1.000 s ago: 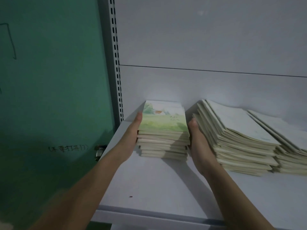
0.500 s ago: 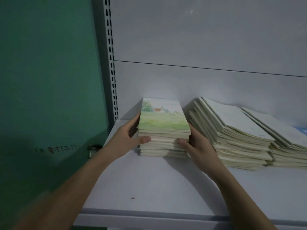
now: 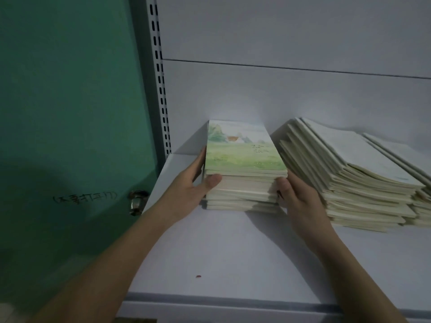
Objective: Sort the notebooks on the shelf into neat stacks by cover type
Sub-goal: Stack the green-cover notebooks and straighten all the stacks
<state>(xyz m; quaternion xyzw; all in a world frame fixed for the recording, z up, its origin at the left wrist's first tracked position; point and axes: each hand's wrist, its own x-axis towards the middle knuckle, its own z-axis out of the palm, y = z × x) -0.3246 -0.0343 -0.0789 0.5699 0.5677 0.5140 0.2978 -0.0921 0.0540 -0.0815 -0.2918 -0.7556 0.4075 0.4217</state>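
Notebook stack with meadow cover (image 3: 242,159) sits at left end of white shelf (image 3: 221,252), against back panel. Left hand (image 3: 189,190) grips its left side, thumb on front edge; right hand (image 3: 300,197) grips its right side. Plain-cover stack (image 3: 354,178) just beside, fanned unevenly.

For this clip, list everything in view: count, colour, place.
landscape-cover stack: one, green painted top cover, cream page edges, back left of shelf.
slumped stack: one, pale covers, fanned, right of the first.
further stack: one, pale, cut off at right edge.
shelf: one, white, a small dark speck near the front.
slotted upright: one, white, left of shelf.
door: one, green, handwriting and metal knob.
left hand: grips first stack's left side.
right hand: grips its right side.
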